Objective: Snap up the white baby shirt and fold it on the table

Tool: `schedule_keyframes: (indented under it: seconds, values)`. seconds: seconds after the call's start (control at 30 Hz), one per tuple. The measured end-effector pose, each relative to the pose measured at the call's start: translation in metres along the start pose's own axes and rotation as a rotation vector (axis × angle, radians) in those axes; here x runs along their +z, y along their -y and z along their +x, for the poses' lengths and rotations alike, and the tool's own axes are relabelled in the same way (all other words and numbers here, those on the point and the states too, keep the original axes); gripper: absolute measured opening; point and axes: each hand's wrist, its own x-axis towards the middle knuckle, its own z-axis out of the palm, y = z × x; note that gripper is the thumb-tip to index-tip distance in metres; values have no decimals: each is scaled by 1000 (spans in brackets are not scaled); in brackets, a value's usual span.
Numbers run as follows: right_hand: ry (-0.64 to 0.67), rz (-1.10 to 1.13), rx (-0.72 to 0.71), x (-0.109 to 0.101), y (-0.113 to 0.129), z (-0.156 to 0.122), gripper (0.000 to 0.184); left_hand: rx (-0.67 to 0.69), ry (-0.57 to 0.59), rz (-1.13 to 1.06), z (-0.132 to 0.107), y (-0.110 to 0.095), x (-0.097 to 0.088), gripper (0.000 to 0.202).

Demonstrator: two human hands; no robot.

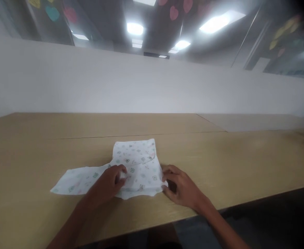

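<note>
White cloth (pixel 139 162), printed with small green and pink figures, is lying partly folded on the light wooden table (pixel 245 162), near the front edge and roughly centred before the person. One folded panel is sitting toward the far side; a longer strip is trailing out flat to the left.

The left hand (pixel 109 183) is resting on the near middle of the cloth, its fingers (pixel 121 170) curling down and bunching a small pinch of fabric against the thumb. The grip is looking closed on the fabric.

The right hand (pixel 180 188) is sitting at the cloth's right edge, fingers half-bent and tips touching the hem, with the thumb lying by the near corner. Whether it is gripping the edge or only pressing against it: cannot tell.

Both forearms are coming in from the bottom of the view.

Behind the table a plain white partition (pixel 141 83) is running across. Above it, ceiling lights (pixel 135 28) are glaring and heart-shaped cut-outs (pixel 173 12) are showing, blurred.
</note>
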Motion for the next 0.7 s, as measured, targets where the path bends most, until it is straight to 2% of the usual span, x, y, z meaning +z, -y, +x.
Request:
schedule_keyframes:
  seconds: [0.07,0.13,0.23,0.33,0.4,0.47,0.53,0.6,0.7]
  values:
    - [-81,51,-38,0,7,10,14,29,-97,44,-2,-7,4,28]
    - [-93,62,-50,6,13,24,17,114,-157,106,-4,-17,11,33]
    - [88,-34,4,23,11,45,42,255,-82,233,-7,-25,26,46]
    - [312,-148,116,41,-1,56,68,285,6,327,-9,-16,34,57]
    - [388,-207,183,44,-11,56,78,282,18,366,-11,-5,33,57]
    - [412,-243,229,40,-17,52,82,286,5,401,-14,3,26,57]
    - [406,-251,261,31,-19,46,82,305,-15,429,-21,5,18,56]
    - [344,-246,264,24,-17,36,78,335,-26,441,-34,1,8,56]
    - [58,-220,218,21,-5,13,62,265,-160,366,-67,-11,-2,57]
